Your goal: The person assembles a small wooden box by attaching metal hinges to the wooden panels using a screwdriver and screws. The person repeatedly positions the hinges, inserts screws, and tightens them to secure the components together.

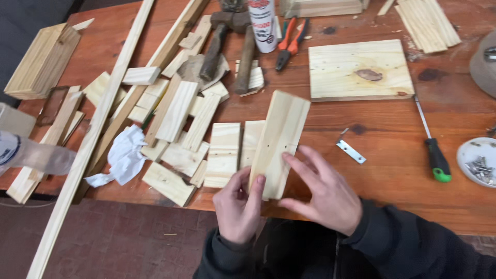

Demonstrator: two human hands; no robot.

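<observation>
head view: at the near edge of a reddish-brown wooden table (392,170), a person's two bare hands work a pale pine board (279,142), flat, smooth and oblong, with a few small dark holes in its face. the board's long axis runs from the near edge away and slightly to the right, its far end tilted toward the table's middle and its near end over the table's edge. the left hand (238,206) has fingers curled round the board's near left corner, thumb on its face, gripping it. the right hand (323,191) lies mostly open, fingertips spread and pressing the board's right side near its lower end. both wrists wear dark fleecy sleeves.

just left of the board, touching or tucked under it, lie two short pine blocks (225,152), and beyond them a loose heap of pine offcuts (175,113) with a crumpled white cloth (121,155). a long thin wood strip (98,124) crosses the left edge diagonally. toward the far edge sit a wide knotted pine panel (359,70), hammers (214,49) and orange-handled pliers (289,44). right of the hands lie a small metal plate (351,151) and a green-handled screwdriver (434,150), with a white dish of screws (478,160) at the right edge.
</observation>
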